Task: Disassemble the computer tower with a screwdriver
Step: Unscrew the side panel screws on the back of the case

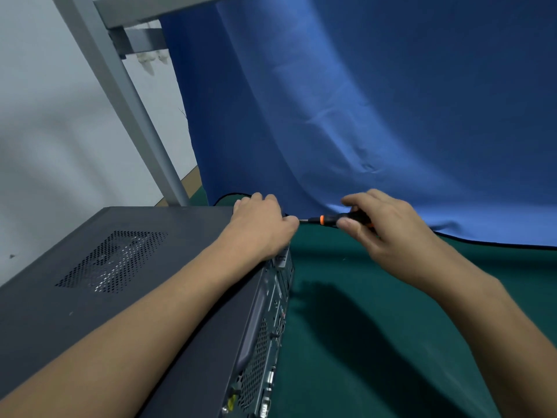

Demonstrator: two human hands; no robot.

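On the near left, computer tower [187,224]: lies on its side on green cloth [346,260], rear ports facing right.
Handling: judged heavy and rigid; smooth panel, probably sharp edges; brace at a corner, lift by the frame edges.
Left hand [260,224]: fingers curled over the tower's far rear corner.
Right hand [382,224]: pinches screwdriver [328,219], tip at that corner beside the left thumb.
Beyond: blue backdrop [361,101], grey frame leg [129,101].

My left hand [260,224] grips the far corner of the computer tower [150,282], which lies left on the table [391,297]. Just right of it, my right hand [382,227] holds the screwdriver [328,219], before the backdrop [361,101].
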